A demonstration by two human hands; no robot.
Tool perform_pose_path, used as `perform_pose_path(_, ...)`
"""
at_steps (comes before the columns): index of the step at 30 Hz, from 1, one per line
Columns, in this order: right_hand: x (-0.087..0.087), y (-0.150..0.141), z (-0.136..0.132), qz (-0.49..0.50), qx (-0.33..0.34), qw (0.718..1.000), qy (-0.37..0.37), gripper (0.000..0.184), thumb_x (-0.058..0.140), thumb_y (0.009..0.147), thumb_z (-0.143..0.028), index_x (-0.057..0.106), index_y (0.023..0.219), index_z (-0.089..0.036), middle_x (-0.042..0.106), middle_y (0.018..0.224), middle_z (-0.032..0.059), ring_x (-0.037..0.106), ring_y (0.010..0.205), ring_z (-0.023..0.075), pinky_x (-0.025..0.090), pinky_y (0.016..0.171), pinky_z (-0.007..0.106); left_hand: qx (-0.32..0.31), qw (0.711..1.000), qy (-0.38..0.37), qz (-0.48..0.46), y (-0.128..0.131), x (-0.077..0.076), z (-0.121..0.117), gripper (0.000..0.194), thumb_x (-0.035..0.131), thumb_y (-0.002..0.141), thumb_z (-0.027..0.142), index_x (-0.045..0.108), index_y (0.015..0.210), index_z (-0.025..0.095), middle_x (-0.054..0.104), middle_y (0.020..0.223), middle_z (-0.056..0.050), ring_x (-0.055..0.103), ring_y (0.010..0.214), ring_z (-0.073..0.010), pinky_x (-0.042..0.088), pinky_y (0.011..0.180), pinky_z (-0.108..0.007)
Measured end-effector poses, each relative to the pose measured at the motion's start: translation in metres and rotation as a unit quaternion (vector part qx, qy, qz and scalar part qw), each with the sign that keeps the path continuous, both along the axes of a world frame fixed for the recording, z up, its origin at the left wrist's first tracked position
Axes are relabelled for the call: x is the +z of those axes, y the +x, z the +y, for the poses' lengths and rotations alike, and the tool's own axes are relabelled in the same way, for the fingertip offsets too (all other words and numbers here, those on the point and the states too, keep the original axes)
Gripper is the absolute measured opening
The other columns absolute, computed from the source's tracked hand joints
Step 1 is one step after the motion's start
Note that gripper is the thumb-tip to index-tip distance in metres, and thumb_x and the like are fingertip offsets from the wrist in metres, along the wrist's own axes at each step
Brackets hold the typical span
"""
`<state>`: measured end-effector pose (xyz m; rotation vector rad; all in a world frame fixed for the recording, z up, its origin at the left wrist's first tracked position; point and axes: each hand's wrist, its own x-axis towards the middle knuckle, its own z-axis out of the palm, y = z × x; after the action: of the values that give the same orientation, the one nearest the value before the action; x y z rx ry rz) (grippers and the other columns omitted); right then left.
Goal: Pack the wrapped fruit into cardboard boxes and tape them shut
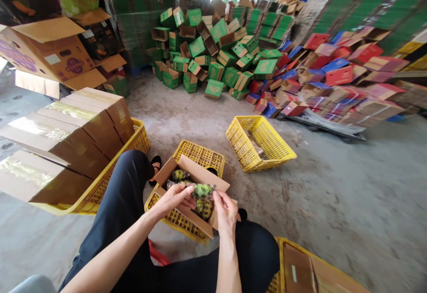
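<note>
A green fruit in a clear plastic wrapper (202, 190) is held level between my hands, over an open cardboard box (195, 170). At its left end, my left hand (178, 197) is closed on the wrapper. My right hand (224, 204) pinches the wrapper's right end between thumb and fingers. Inside the box lie more wrapped green fruits (180, 176), partly hidden by my hands. The exact kind of fruit cannot be made out. Beneath the box is an upturned yellow plastic crate (200, 153), between my legs.
To my left, a yellow crate (142, 138) holds several closed cardboard boxes (71, 121). Ahead right stands another yellow crate (262, 144). A third crate with cardboard (298, 268) is at my right knee. Heaps of green boxes (213, 87) and red and blue boxes (338, 75) lie beyond.
</note>
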<state>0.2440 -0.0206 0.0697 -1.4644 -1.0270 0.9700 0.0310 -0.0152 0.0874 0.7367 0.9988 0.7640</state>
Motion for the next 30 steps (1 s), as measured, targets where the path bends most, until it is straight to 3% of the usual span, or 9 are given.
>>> perform_pose_path(4, 0.002, -0.001, -0.003, -0.004, 0.006, 1.0, -0.007, 0.052, 0.079, 0.076, -0.064, 0.085, 0.097, -0.017, 0.078, 0.078, 0.0069, 0.07, 0.073, 0.0244, 0.055, 0.061, 0.031, -0.036, 0.996, 0.03, 0.078, -0.005, -0.008, 0.002, 0.065, 0.068, 0.081, 0.079, 0.074, 0.092, 0.016, 0.078, 0.076, -0.011, 0.076, 0.068, -0.0265, 0.06, 0.066, -0.035)
perform_pose_path(7, 0.001, 0.0, -0.002, -0.01, 0.012, 1.0, -0.009, 0.053, 0.079, 0.075, -0.066, 0.085, 0.095, -0.018, 0.077, 0.075, 0.0061, 0.07, 0.073, 0.0244, 0.056, 0.062, 0.031, -0.035, 0.976, 0.122, 0.176, -0.011, -0.013, 0.005, 0.059, 0.064, 0.087, 0.073, 0.072, 0.073, 0.017, 0.075, 0.071, -0.009, 0.073, 0.069, -0.0258, 0.057, 0.068, -0.033)
perform_pose_path(9, 0.0, 0.005, -0.001, -0.021, 0.002, 1.0, -0.01, 0.053, 0.077, 0.076, -0.067, 0.085, 0.094, -0.017, 0.078, 0.078, 0.007, 0.071, 0.075, 0.025, 0.056, 0.065, 0.032, -0.013, 0.951, 0.197, 0.239, -0.016, -0.015, 0.009, 0.049, 0.065, 0.09, 0.063, 0.077, 0.078, 0.017, 0.076, 0.078, -0.009, 0.074, 0.081, -0.0277, 0.056, 0.078, -0.033)
perform_pose_path(11, -0.002, 0.013, 0.001, -0.042, -0.009, 0.999, -0.008, 0.053, 0.075, 0.078, -0.067, 0.084, 0.094, -0.017, 0.08, 0.084, 0.0092, 0.072, 0.078, 0.0263, 0.057, 0.068, 0.033, 0.024, 0.93, 0.246, 0.27, -0.021, -0.016, 0.013, 0.036, 0.067, 0.091, 0.052, 0.082, 0.098, 0.019, 0.08, 0.098, -0.009, 0.073, 0.099, -0.0297, 0.054, 0.09, -0.034)
perform_pose_path(14, -0.004, 0.026, 0.004, -0.117, 0.0, 0.993, 0.008, 0.05, 0.07, 0.083, -0.065, 0.083, 0.097, -0.018, 0.082, 0.092, 0.0116, 0.073, 0.084, 0.028, 0.057, 0.076, 0.035, 0.063, 0.916, 0.266, 0.292, -0.03, -0.02, 0.019, 0.039, 0.066, 0.09, 0.043, 0.08, 0.12, 0.021, 0.077, 0.119, -0.01, 0.071, 0.108, -0.0301, 0.053, 0.094, -0.035)
perform_pose_path(20, -0.027, 0.03, 0.007, -0.288, 0.098, 0.952, 0.04, 0.037, 0.053, 0.098, -0.047, 0.08, 0.1, -0.023, 0.081, 0.099, 0.0109, 0.074, 0.091, 0.027, 0.055, 0.087, 0.036, 0.067, 0.907, 0.278, 0.31, -0.042, -0.031, 0.028, 0.037, 0.071, 0.084, 0.037, 0.081, 0.117, 0.024, 0.078, 0.116, -0.01, 0.071, 0.107, -0.031, 0.053, 0.1, -0.037)
perform_pose_path(24, -0.049, 0.022, 0.012, -0.413, 0.128, 0.902, 0.002, 0.034, 0.046, 0.098, -0.028, 0.079, 0.097, -0.021, 0.079, 0.094, 0.0109, 0.074, 0.089, 0.0248, 0.054, 0.082, 0.033, -0.008, 0.882, 0.289, 0.373, -0.035, -0.038, 0.033, 0.04, 0.069, 0.084, 0.025, 0.078, 0.123, 0.023, 0.077, 0.124, -0.009, 0.071, 0.115, -0.0302, 0.052, 0.106, -0.037)
perform_pose_path(27, -0.059, 0.016, 0.014, -0.431, 0.12, 0.894, -0.014, 0.035, 0.045, 0.096, -0.02, 0.079, 0.102, -0.019, 0.079, 0.094, 0.0124, 0.073, 0.087, 0.0248, 0.053, 0.078, 0.032, -0.109, 0.831, 0.299, 0.457, -0.021, -0.04, 0.039, 0.042, 0.064, 0.084, 0.014, 0.077, 0.123, 0.022, 0.074, 0.131, -0.008, 0.069, 0.121, -0.0278, 0.049, 0.109, -0.035)
perform_pose_path(30, -0.06, 0.011, 0.011, -0.441, 0.115, 0.89, -0.026, 0.04, 0.041, 0.097, -0.015, 0.079, 0.11, -0.017, 0.079, 0.098, 0.0145, 0.073, 0.089, 0.0253, 0.051, 0.076, 0.032, -0.173, 0.794, 0.301, 0.499, -0.005, -0.04, 0.044, 0.036, 0.06, 0.081, 0.005, 0.08, 0.105, 0.022, 0.074, 0.129, -0.008, 0.068, 0.121, -0.0261, 0.047, 0.11, -0.033)
